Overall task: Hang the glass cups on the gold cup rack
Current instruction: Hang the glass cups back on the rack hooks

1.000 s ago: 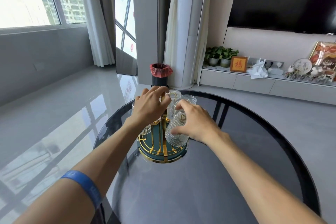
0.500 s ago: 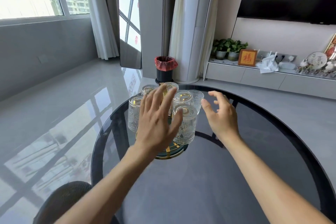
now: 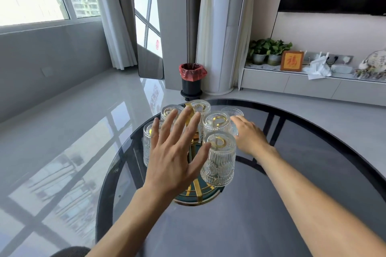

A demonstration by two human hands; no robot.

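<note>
Cups hung, your hands off them

Glass cups hang inverted on the gold cup rack, presumably to drain; your left hand hovers spread, your right hand rests empty beside them, steadying nothing.

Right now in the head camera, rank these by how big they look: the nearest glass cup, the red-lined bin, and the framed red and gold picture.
1. Nearest glass cup, though it is closest to the camera.
2. Red-lined bin.
3. Framed picture.
</note>
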